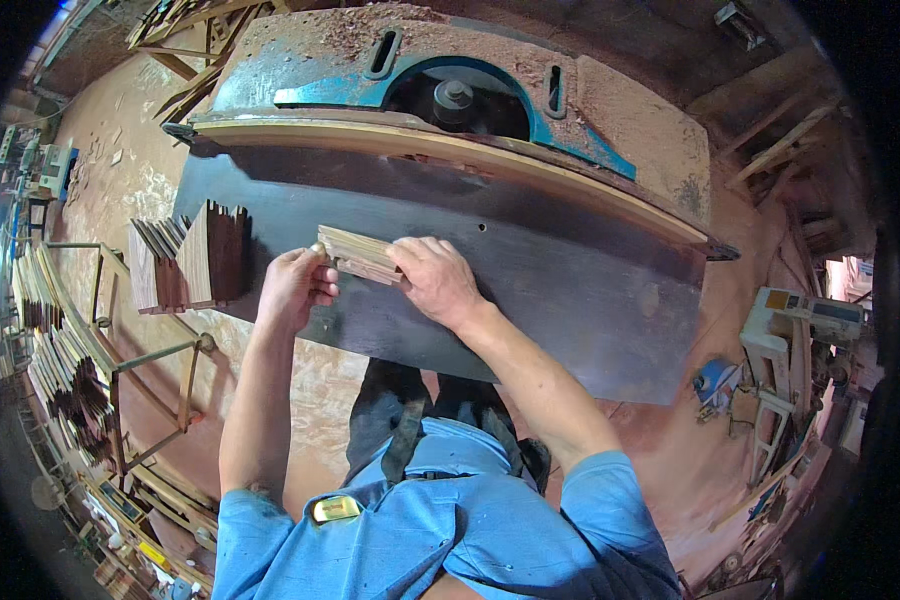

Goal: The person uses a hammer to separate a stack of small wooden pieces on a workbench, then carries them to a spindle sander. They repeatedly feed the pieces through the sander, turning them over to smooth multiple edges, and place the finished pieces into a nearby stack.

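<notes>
Between my two hands is a short wooden board (360, 252) with a grooved edge, held above the dark metal machine table (570, 300). My left hand (298, 285) pinches its left end, fingers curled. Around its right end, my right hand (438, 280) is closed, thumb and fingers gripping it. To the left of my left hand, stacked wooden pieces (210, 255) with toothed, slotted tops stand upright at the table's left edge. Beyond my hands, a wooden fence (450, 150) runs across the table.
Behind the fence, a teal arched guard (400, 75) surrounds a dark round opening with a spindle (453, 97). Sawdust (620, 95) covers the machine's back. On the left stands a rack (160, 355) near more stacked wood (65, 380). A blue motor-like object (715, 382) lies on the right floor.
</notes>
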### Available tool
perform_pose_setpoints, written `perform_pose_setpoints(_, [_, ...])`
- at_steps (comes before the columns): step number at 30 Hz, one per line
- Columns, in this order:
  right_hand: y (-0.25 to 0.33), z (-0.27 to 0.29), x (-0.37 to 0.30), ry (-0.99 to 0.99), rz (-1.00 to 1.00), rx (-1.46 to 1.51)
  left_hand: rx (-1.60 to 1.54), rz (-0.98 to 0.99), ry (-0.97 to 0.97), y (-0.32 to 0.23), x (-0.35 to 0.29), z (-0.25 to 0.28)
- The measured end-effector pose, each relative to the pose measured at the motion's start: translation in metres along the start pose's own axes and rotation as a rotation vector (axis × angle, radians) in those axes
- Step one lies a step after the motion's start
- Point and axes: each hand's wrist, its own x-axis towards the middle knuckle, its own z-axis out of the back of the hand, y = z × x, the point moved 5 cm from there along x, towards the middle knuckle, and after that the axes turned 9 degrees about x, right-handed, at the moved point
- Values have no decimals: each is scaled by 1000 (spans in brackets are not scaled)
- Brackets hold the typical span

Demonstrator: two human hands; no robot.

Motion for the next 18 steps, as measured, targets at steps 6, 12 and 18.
perform_pose_setpoints(6, [-77,25,-63,-136,-713,735,910,-603,-284,-6,-25,-58])
perform_pose_setpoints(12, [-91,77,-66,-109,-757,227,1141,-873,-310,5,-17,-129])
perform_pose_setpoints(18, [-68,82,-88,94,-709,-176,1151,-910,-364,10,-9,-129])
